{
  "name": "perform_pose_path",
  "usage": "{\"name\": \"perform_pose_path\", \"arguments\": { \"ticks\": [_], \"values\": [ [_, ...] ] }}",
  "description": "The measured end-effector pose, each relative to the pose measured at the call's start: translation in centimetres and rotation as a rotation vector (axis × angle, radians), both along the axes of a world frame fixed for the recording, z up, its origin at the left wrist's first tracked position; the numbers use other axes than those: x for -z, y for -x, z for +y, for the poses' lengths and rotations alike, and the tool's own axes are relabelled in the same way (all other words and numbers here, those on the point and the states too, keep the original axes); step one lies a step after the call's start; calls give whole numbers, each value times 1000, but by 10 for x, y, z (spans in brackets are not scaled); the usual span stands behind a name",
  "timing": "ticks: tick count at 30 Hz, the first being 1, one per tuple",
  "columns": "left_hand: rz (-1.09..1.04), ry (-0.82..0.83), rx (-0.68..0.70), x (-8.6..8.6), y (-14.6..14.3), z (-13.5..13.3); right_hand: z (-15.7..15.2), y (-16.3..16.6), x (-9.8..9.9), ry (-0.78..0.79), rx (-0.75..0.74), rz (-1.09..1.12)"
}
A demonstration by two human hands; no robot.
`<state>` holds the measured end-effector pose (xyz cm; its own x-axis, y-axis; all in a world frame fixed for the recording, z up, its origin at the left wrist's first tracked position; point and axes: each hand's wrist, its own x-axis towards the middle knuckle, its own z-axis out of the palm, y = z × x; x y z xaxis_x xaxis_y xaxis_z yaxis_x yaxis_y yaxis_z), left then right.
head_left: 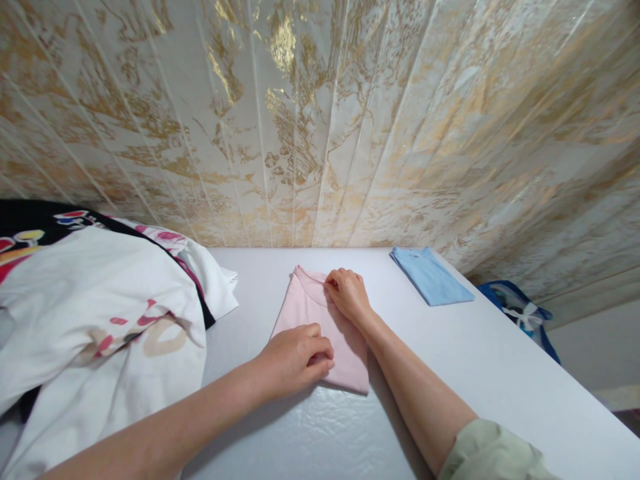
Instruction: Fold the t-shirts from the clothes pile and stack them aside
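A folded pink T-shirt point(306, 307) lies on the white table, its neckline toward the wall. My right hand point(346, 292) is at the far right corner of the shirt, thumb and fingers pinched on the fabric at the neckline. Over the near left part of the shirt is my left hand point(296, 360), its fingers loosely curled toward the thumb with nothing visible in them. Whether it presses on the fabric is hard to tell. Part of the shirt's left edge is hidden beneath it.
To the left is a large heap of white and black printed clothes point(140, 293). A folded blue garment point(431, 277) lies at the back right of the table point(480, 373). Past the right edge is a blue bag point(523, 313). A gold-patterned wall covering point(300, 133) stands behind.
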<state>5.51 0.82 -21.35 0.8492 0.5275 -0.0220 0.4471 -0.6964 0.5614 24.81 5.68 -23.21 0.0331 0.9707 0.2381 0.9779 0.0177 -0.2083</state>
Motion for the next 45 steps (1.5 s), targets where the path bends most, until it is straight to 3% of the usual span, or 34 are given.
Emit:
{"name": "perform_pose_path", "arguments": {
  "ticks": [5, 13, 17, 25, 27, 30, 34, 36, 41, 45],
  "values": [
    [3, 13, -1, -2, -1, 0, 4, -4, 4, -10, 120, -33],
    [-18, 58, -25, 0, -1, 2, 0, 1, 4, -117, 25, 58],
    [-20, 96, -33, 1, -1, 4, 3, 4, 8, -84, -39, 97],
    [-55, 152, -39, 6, -1, 7, 6, -1, 13, -63, 88, 46],
    [-123, 107, -89, 9, -1, 11, 5, -1, 12, -72, 77, 52],
    [-196, -136, -283, 16, 1, 25, 1, 4, 6, -145, 31, 72],
    [-50, -410, -388, 33, 4, 45, -7, 18, 2, -178, -211, 90],
    [50, -446, -398, 41, 4, 49, -9, 22, 5, -128, -305, 66],
    [172, -447, -444, 49, 3, 45, -10, 19, 14, -39, -172, 8],
    [178, -455, -446, 48, 3, 44, -12, 20, 13, -30, -224, -7]
  ]
}}
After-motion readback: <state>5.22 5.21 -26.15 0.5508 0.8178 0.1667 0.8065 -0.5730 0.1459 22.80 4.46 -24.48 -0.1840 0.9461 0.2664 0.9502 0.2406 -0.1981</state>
